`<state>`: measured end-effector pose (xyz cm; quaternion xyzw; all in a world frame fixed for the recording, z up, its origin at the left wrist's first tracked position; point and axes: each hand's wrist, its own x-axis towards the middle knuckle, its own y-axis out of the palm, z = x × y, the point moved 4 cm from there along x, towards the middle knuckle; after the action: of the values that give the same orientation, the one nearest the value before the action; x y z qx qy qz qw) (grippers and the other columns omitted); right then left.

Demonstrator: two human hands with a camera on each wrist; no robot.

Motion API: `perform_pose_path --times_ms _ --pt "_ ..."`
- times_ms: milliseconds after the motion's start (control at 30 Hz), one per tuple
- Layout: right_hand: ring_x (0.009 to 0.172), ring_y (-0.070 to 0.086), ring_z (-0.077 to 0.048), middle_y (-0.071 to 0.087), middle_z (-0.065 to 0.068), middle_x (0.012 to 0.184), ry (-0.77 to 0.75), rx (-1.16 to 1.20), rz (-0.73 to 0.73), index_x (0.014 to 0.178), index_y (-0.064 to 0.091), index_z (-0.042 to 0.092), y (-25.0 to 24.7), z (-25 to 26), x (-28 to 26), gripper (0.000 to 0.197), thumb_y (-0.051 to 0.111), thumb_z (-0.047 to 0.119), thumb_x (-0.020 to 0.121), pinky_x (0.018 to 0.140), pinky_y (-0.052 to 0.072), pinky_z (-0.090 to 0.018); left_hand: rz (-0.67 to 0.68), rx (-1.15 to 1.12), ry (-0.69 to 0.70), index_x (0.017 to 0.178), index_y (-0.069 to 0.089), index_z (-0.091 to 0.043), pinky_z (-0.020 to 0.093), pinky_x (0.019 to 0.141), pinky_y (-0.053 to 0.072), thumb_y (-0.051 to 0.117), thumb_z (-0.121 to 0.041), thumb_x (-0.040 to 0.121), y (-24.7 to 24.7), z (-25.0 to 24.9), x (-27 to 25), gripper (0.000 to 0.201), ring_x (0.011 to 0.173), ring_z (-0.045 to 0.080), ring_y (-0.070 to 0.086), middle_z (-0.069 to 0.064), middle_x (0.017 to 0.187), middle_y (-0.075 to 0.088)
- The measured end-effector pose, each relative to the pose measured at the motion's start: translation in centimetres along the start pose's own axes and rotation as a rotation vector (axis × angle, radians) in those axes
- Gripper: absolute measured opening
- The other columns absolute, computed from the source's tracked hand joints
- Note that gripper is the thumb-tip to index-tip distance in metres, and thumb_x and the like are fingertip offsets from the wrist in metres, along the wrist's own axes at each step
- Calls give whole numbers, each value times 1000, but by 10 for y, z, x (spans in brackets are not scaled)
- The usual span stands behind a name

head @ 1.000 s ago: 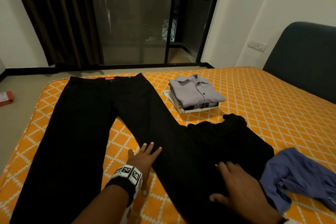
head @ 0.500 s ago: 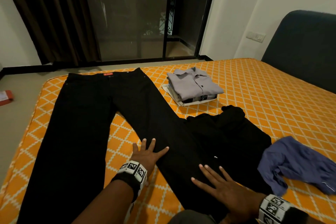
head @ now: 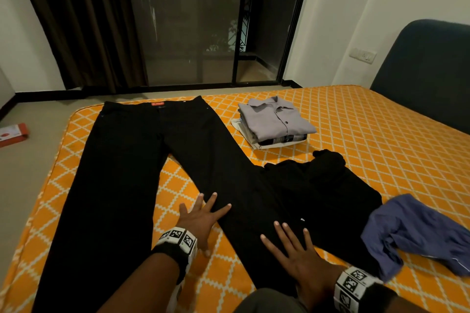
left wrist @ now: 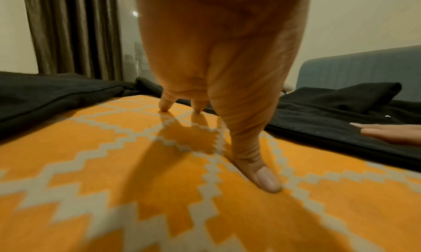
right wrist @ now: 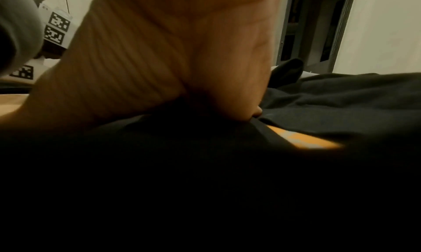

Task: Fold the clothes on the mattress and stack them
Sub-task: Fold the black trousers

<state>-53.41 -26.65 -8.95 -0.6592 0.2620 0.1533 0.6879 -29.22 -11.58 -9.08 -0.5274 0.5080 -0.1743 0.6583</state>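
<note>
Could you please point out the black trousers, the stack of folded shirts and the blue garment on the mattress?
black trousers (head: 122, 173): head view, on the left leg, mid-thigh.
stack of folded shirts (head: 269, 119): head view, on the grey top shirt's front.
blue garment (head: 417, 231): head view, on its crumpled middle.

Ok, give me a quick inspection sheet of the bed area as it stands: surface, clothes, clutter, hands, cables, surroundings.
Surface: orange mattress with a white diamond pattern.
Job's things: black trousers spread flat, legs apart, waistband at the far edge; folded stack with a grey shirt on top; crumpled black garment touching the trousers' right leg; crumpled blue garment on the near right.
Clutter: red box on the floor.
Grippers: left hand flat, fingers spread, between the legs, fingertips at the right leg's edge; right hand flat on the right leg.
Cables: nothing seen.
Surroundings: dark curtain, glass sliding door, wall socket, dark headboard.
</note>
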Motion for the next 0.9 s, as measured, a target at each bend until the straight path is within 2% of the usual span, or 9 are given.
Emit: perform_pose_path --times_ms 100,167,233,367,467,633,733,800,900 --pt "145 -40 -39 -43 -19 158 -26 -100 -11 153 -37 35 -5 -5 3 139 80 49 80 115 -13 -76 -5 -43 -8 155 -13 -56 79 115 1 95 -36 66 2 7 -1 142 155 38 -21 -5 168 -29" --pt "153 -15 -45 -15 -27 167 -43 -200 -137 163 -16 30 -10 -7 -1 100 57 46 99 113 8 -84 14 -44 2 153 -15 -58 81 113 2 96 -36 63 1 9 3 145 155 39 -21 -5 168 -30" --pt "151 30 -44 23 -30 165 81 -239 -149 166 13 26 12 -24 14 61 30 43 110 107 35 -73 46 -49 5 149 -21 -62 83 110 2 97 -34 62 -1 9 10 149 154 42 -20 -5 166 -33" --pt "149 33 -29 47 3 158 3 -210 -256 158 35 46 6 -37 25 52 24 57 109 109 35 -52 77 -44 -4 120 -37 -72 84 106 1 88 -20 75 -4 5 18 143 153 45 -21 -5 164 -37" --pt "129 42 9 51 32 139 -24 184 -340 131 55 60 -80 -44 -7 48 53 80 87 116 32 -27 93 -12 -13 142 -29 -64 81 107 7 85 -16 77 -12 5 15 141 155 45 -15 -4 168 -30" --pt "106 61 -3 63 15 116 323 398 -334 112 61 37 -89 -68 -4 67 76 79 61 93 49 -25 -122 142 -43 148 45 -24 58 112 24 76 -20 82 -57 -4 0 73 137 39 43 12 148 46" --pt "116 56 -13 55 4 131 403 306 -270 149 41 29 -49 -84 9 62 58 56 95 120 27 -32 -243 109 -2 114 66 -19 48 103 39 75 -25 81 -92 -17 5 35 117 34 60 10 119 65" --pt "75 48 -13 49 2 91 316 236 -267 139 44 22 -24 -97 16 32 38 32 109 117 33 -27 -285 -51 3 109 67 -17 46 99 50 73 -26 81 -109 -27 19 30 112 34 65 10 115 67" --pt "66 37 -9 37 2 80 133 199 -253 107 42 24 1 -111 12 5 38 23 110 98 40 -19 -298 -316 -3 112 65 -15 43 90 57 70 -37 87 -112 -54 60 34 111 35 66 12 118 67"
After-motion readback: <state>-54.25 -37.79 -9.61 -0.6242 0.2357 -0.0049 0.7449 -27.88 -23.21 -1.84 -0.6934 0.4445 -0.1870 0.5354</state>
